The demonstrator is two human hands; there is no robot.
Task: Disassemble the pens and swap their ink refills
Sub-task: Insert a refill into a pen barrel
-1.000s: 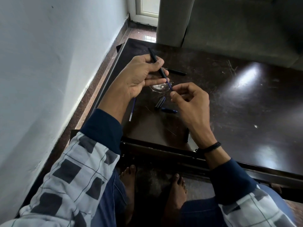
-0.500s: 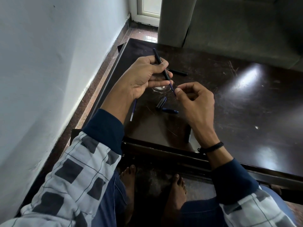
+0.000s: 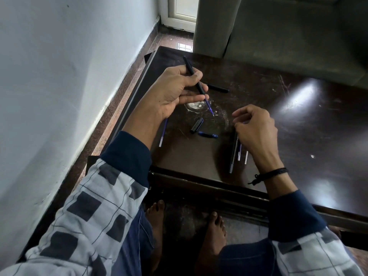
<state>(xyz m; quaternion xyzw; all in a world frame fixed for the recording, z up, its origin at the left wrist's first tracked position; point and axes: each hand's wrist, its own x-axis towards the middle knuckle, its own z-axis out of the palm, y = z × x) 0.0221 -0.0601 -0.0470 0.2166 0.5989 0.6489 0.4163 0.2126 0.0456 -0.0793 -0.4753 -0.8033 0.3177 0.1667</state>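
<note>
My left hand [image 3: 175, 92] grips a black pen barrel [image 3: 192, 73], held slanted above the dark table [image 3: 298, 120]. A blue refill [image 3: 209, 107] sticks out of the barrel's lower end. My right hand [image 3: 255, 134] hovers low to the right with curled fingers, over the upper ends of a thin barrel [image 3: 233, 156] and two short refills [image 3: 239, 153] lying side by side. A bit of purple shows at its fingertips; whether it grips anything is unclear. A black cap [image 3: 196, 125] and a blue pen part [image 3: 208, 134] lie between my hands.
Another refill [image 3: 162, 135] lies under my left wrist near the table's left edge. A black pen part [image 3: 218, 88] lies behind my left hand. A white wall runs along the left, a grey sofa [image 3: 288, 36] stands behind the table, and my bare feet are below its front edge.
My right hand left the refill tip and moved right and down to the parts lying on the table. My left hand kept hold of the barrel with the refill in it.
</note>
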